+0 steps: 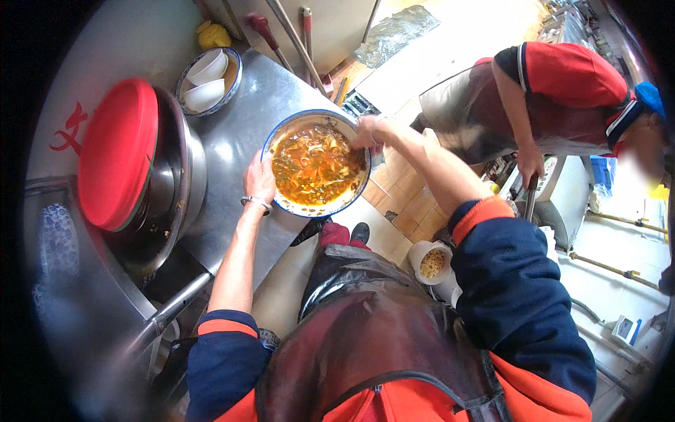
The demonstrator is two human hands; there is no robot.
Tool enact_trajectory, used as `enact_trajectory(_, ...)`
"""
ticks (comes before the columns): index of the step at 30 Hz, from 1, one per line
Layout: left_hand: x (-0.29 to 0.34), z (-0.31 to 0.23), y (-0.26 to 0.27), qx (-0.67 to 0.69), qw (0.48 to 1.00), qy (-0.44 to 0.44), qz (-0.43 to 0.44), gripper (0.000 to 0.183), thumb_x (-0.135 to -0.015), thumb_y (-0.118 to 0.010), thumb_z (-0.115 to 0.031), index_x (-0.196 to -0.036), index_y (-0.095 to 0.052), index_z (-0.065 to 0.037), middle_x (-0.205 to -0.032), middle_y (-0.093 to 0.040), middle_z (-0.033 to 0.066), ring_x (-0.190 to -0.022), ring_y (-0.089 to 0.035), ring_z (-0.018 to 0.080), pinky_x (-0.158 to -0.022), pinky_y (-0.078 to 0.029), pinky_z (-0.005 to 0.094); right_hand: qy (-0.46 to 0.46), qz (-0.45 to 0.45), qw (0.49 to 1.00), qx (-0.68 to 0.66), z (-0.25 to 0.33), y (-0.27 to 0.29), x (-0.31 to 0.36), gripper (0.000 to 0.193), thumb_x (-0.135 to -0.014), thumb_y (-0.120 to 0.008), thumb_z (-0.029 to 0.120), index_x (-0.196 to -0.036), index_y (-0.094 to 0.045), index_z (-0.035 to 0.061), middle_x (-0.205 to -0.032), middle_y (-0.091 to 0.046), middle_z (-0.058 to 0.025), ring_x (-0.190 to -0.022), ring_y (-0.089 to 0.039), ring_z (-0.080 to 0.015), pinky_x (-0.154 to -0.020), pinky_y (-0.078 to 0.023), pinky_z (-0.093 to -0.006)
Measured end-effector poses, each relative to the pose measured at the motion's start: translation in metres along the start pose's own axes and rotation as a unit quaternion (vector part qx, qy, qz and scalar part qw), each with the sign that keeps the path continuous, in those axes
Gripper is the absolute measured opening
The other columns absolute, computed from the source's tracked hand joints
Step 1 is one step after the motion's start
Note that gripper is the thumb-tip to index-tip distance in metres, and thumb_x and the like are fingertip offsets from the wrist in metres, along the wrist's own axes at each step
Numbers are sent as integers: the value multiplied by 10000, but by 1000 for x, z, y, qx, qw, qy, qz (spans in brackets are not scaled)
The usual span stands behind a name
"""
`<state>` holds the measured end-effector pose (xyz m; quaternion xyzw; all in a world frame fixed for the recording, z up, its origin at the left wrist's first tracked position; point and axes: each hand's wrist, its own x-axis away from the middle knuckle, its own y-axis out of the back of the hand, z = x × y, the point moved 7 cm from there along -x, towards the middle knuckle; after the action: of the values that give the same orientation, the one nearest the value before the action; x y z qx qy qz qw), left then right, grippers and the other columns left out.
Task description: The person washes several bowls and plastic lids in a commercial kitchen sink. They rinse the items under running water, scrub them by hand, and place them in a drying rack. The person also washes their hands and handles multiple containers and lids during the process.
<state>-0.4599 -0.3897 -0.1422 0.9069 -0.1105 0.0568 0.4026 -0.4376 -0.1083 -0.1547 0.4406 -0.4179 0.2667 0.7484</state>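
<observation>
A large white bowl with a blue rim (362, 184) holds reddish-orange soup (313, 165) with pale pieces and chopped greens in it. My left hand (261, 181), a bracelet at its wrist, is closed on the bowl's left side. At the upper right rim, my right hand (368, 133) has its fingers closed. Whether it grips the rim or a utensil I cannot make out. Seen from above, the bowl overlaps the edge of the steel counter (246, 119).
Left stands a big metal pot (193, 179) with a red round lid (119, 155) leaning on it. A patterned bowl (235, 81) contains smaller white bowls (205, 95). Another person (485, 105) works at the right, holding a dark handle (531, 197). A white bucket (420, 254) sits below.
</observation>
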Motion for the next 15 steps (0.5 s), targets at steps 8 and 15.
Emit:
enact_trajectory(8,42,16,-4,-22,982,124,-145,378,-949,-414,-304,-1102,-618,-24,-972,-662,241,-940,-623,413,-819,-469,484,-65,-101,831,-543,-15,-117,50,174,-823,-576,96,-828,-615,-73,-687,-661,-199,-542,-680,-274,-418,-558,-385)
enact_trajectory(15,95,15,-43,319,878,287,-211,433,-976,-385,-331,-1248,-455,-2,-1162,-585,222,-952,-639,360,-817,-505,538,-44,-188,723,-664,25,-145,50,217,-776,-504,68,-789,-656,-86,-656,-651,-189,-489,-648,-278,-394,-509,-390)
